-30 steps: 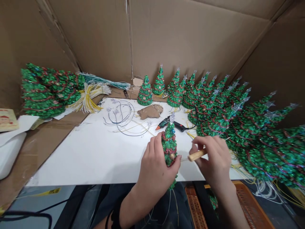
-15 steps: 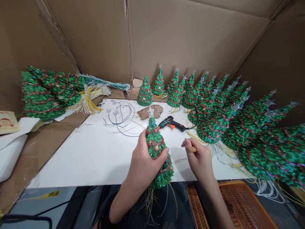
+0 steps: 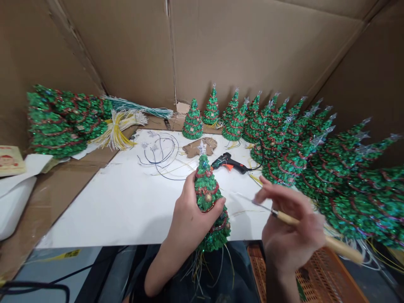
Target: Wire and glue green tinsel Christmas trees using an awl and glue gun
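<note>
My left hand (image 3: 194, 216) is wrapped round a small green Christmas tree (image 3: 206, 185) with red garland and a clear star (image 3: 202, 147) on top. The tree leans at the table's front edge, and thin yellow and white wires (image 3: 199, 267) hang from its base. To the right, my right hand (image 3: 292, 231) holds a tool with a wooden handle (image 3: 344, 249) and a thin metal shaft pointing left toward the tree, not touching it. This hand is slightly blurred. Behind the held tree lies a black glue gun (image 3: 232, 163) with an orange trigger.
Many finished-looking trees (image 3: 284, 162) crowd the right side. More trees (image 3: 57, 122) and wire bundles (image 3: 118, 132) lie at the back left. Loose wires and clear stars (image 3: 154, 147) rest on the white board (image 3: 126, 202). An orange basket (image 3: 328, 269) is below right.
My right hand has moved right and turned over, so the tool's shaft and long wooden handle now show. My left hand and the tree have hardly moved.
</note>
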